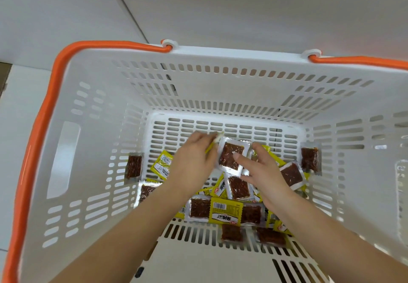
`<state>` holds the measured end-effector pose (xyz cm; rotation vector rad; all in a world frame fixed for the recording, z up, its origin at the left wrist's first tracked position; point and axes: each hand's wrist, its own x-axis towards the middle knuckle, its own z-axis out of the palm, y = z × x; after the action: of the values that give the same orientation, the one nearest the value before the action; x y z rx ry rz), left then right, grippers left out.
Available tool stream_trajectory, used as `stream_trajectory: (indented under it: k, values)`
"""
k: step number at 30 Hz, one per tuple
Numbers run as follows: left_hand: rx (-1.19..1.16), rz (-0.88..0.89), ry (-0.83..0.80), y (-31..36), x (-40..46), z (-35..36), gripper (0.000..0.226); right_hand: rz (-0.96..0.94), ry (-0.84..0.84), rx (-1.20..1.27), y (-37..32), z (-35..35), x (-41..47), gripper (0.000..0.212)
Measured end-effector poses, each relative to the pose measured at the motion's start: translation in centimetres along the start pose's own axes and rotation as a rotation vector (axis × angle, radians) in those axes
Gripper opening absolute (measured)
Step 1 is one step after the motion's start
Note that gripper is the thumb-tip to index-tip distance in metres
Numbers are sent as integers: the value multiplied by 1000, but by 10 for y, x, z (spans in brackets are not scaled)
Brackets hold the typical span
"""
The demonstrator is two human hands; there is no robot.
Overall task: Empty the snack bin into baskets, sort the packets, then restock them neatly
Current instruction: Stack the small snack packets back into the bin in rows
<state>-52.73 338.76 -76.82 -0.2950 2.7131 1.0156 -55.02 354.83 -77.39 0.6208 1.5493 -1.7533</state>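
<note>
Both arms reach down into a white slotted basket (95,106) with orange handles (46,110), and everything here sits relative to that basket's floor. Snack packets lie loose on the floor, gathered mostly toward its near and right-hand part.

The left hand (194,161) is over the middle of the basket floor, back of the hand up. Its fingers are curled, and the grip is clamped on the edge of a yellow packet (213,144) that pokes out past the fingertips; the packet is blurred, so little more can be said of it.

The right hand (262,170) is just beside it, toward the basket's right wall. Its thumb lies across the face of a clear packet (230,156) with dark red contents, and the fingers go behind, so this grip is pinched on that packet, which is lifted above the heap and tilted.

Under the hands lies the pile (238,189) of yellow-labelled and clear red packets, overlapping one another. A long packet with a yellow barcode label (225,211) lies flat at the pile's near edge, and two more red ones lie closer still to the basket's near wall. One red packet (134,167) stands propped against the foot of the left wall, another (310,159) against the foot of the right wall. A yellow packet (163,164) lies between the left-wall one and the left hand, with a silver-edged red one (145,191) nearer the front.

The basket rests on a pale surface (24,97), with a white panel (220,7) rising behind its far rim.
</note>
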Motion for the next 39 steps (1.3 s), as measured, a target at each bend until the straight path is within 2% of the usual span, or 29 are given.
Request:
stream_trajectory:
  k: [3, 6, 10, 13, 15, 17, 19, 20, 21, 23, 25, 29, 31, 33, 34, 37, 39]
  values:
    - [-109, -35, -158, 24, -7, 11, 53, -31, 3, 71, -2, 2, -1, 29]
    - [-302, -109, -200, 23, -8, 14, 46, -13, 16, 139, 1, -3, 4, 42]
    - [-481, -259, -204, 14, -8, 14, 52, 40, -14, 120, 3, -1, 5, 59]
    - [-413, -158, -246, 12, -10, 10, 46, 25, -16, 75, 5, 1, 3, 55]
    - [-420, -98, -416, 5, -7, -1, 48, 14, 19, 89, 6, -1, 4, 63]
    - [-247, -173, -424, -14, 3, -15, 63, 20, 65, 86, 3, -4, 6, 65]
    - [232, -321, -293, -39, 10, -29, 70, 39, 95, 100, 2, -8, 9, 70]
    - [454, -371, -278, -50, 9, -34, 74, 60, 106, 110, 2, -9, 10, 72]
    - [575, -421, -305, -58, 7, -36, 80, 67, 115, 113, 1, -9, 11, 72]
    - [608, -478, -362, -66, 3, -33, 92, 71, 113, 115, 0, -8, 11, 72]
    - [577, -475, -353, -69, 1, -27, 94, 73, 101, 100, 1, -7, 11, 74]
    - [259, -403, -182, -57, 11, -22, 42, 64, 118, 105, 1, -9, 10, 73]
    - [188, -258, -75, -45, 15, -17, 30, 57, 138, 102, 0, -11, 11, 70]
    - [154, -92, 6, -32, 17, -7, 32, 61, 174, 86, 0, -12, 12, 73]
    - [142, -49, -40, -27, 17, -1, 36, 72, 186, 84, 0, -12, 12, 74]
    - [236, -68, -360, -20, 14, 19, 63, 76, 218, 72, -3, -11, 10, 72]
    - [306, -83, -387, -22, 13, 26, 67, 63, 233, 69, -4, -11, 9, 72]
